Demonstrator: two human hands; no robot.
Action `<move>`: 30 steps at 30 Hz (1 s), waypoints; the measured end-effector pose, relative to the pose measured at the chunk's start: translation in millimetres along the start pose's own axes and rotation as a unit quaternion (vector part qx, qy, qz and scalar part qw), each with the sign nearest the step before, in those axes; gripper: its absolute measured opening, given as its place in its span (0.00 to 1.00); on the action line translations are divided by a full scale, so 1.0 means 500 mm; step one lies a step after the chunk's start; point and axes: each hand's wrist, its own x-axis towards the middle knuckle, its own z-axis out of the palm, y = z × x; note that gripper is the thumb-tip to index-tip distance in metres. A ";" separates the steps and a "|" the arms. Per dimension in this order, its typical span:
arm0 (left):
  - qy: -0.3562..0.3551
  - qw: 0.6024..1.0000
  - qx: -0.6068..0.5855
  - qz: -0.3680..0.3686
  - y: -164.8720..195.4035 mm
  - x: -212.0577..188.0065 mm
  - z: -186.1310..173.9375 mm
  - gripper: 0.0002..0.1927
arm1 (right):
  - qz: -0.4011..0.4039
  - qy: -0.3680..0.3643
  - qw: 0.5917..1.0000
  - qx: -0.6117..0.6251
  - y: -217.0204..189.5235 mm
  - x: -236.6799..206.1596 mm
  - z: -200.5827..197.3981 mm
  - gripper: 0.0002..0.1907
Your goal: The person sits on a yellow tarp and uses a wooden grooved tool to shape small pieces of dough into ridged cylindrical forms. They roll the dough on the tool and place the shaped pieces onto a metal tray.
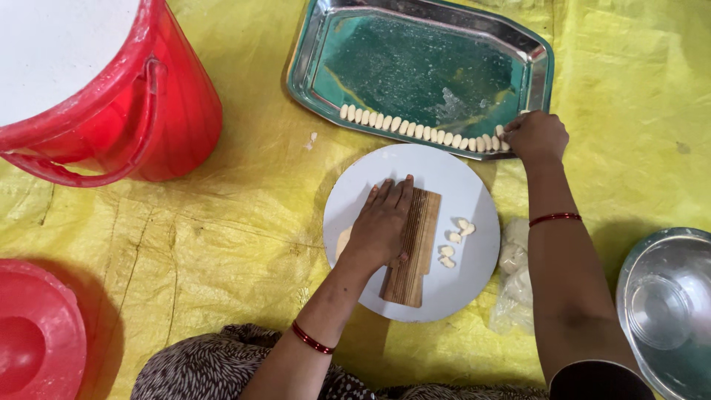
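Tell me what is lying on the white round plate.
On the white plate lie a ridged wooden board under the left hand, and small dough pieces. A pale dough lump shows, mostly covered by the hand.

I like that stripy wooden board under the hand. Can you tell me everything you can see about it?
The ridged wooden board is brown, with fine grooves running along its length and a narrower handle end pointing toward the person. It lies flat on a round white plate, a little tilted. The left hand rests palm-down over its left side, fingers stretched flat. A few small pale dough pieces lie on the plate just right of it, not touching it. A bit of pale dough peeks out beside the wrist.
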 end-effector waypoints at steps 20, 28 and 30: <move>0.055 0.998 0.035 0.020 0.004 -0.003 0.021 0.68 | -0.165 0.031 0.984 0.062 0.008 -0.247 -0.043 0.08; 0.131 0.989 0.037 0.063 0.032 -0.004 0.015 0.47 | -0.140 0.047 0.975 0.164 -0.041 -0.522 -0.057 0.25; 0.123 0.991 -0.011 0.056 0.047 -0.009 0.001 0.41 | -0.157 0.082 0.967 0.184 -0.054 -0.527 -0.051 0.25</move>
